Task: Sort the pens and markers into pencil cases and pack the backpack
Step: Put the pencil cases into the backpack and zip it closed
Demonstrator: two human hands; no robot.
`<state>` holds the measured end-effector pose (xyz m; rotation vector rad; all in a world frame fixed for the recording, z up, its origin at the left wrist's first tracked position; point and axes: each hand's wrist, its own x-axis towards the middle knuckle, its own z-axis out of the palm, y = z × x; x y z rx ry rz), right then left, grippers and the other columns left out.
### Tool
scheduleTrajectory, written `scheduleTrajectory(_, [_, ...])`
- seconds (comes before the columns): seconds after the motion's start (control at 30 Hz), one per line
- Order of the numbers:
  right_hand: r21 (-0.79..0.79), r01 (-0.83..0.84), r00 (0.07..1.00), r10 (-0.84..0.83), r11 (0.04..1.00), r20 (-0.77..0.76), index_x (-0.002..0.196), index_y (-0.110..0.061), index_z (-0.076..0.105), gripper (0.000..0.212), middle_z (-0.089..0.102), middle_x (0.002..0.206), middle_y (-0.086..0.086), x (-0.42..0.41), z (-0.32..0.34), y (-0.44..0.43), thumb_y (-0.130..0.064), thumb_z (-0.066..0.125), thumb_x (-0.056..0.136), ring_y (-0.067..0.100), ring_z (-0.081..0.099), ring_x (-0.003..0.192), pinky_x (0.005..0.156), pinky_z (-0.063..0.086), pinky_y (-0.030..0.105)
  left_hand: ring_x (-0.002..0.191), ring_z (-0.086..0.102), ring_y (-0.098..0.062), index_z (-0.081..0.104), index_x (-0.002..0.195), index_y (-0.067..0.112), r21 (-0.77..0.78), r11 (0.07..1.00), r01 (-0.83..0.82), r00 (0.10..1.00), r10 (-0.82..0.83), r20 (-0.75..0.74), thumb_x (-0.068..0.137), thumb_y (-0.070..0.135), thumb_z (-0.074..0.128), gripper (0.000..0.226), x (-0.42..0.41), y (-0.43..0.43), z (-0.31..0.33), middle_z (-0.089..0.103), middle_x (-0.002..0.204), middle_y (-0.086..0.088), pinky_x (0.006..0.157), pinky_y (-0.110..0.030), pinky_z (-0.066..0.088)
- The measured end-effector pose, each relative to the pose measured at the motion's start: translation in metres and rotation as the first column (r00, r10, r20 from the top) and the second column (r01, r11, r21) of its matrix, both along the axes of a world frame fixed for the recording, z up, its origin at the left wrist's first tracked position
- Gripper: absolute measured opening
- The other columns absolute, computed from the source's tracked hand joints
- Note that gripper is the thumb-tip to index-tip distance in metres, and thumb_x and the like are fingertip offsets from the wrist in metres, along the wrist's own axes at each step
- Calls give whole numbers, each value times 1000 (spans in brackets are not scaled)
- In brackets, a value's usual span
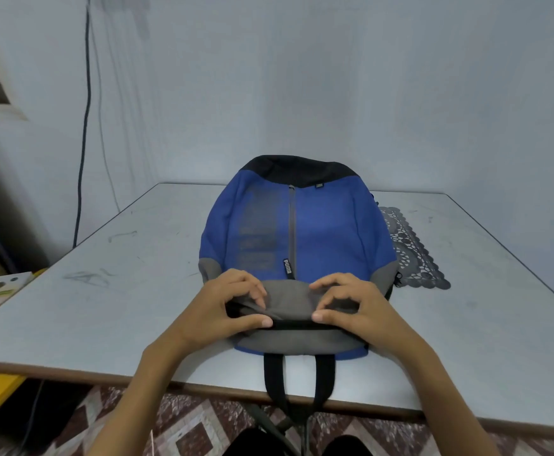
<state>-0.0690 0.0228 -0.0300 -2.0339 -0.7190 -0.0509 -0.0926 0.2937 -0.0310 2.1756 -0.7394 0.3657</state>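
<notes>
Fingers of left hand and right hand pinch grey flap at backpack mouth. Risks: fabric slips from pinch; 2 straps dangling off desk drag it.

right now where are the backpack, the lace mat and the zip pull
backpack (331, 232): head view, on the blue front panel right of the zip
lace mat (415, 258): head view, on the patterned part showing right of the bag
zip pull (288, 268): head view, on the black lettered tab
</notes>
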Motion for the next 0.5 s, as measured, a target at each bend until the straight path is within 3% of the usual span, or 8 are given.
scheduleTrajectory(0.1, [19,8,999,-9,1000,39,73,-23,71,11,66,105,-18,7,6,3,-28,75,82,8,60,105,94,44,36,102,62,-11,72,82,24,13,1000,-5,1000,4,31,79,40,75,17,-2,4,4,65,102,13,87,-24,49])
scheduleTrajectory(0.23, [95,210,919,-230,973,321,77,-22,68,26,65,104,-17,5,16,17,-45,59,84,6,58,104,93,45,41,97,65,-12,70,86,22,-110,993,-51,984,68,167,83,26,71,6,-10,1,16,67,98,11,86,-16,47])
scheduleTrajectory(0.3, [143,267,873,-302,953,383,81,-23,69,24,63,105,-16,-4,22,17,-45,60,84,4,55,106,93,44,41,91,67,-9,70,87,17,-188,978,-86,973,123,195,83,23,71,8,-13,-4,19,69,91,11,82,-14,48])
scheduleTrajectory(0.4, [140,199,881,-240,970,407,87,-24,68,26,62,111,-16,-15,25,10,-47,70,74,5,54,110,94,42,34,84,66,-4,69,86,20,-242,961,-134,966,181,185,80,17,75,8,-15,-11,22,69,88,15,78,-10,47])
scheduleTrajectory(0.5, [-17,207,839,-169,978,517,89,-24,67,28,59,112,-14,-17,18,5,-46,71,73,6,52,109,90,43,35,83,66,-3,68,85,22,-280,949,-145,962,202,184,80,18,74,9,-16,-13,24,68,87,17,78,-9,46])
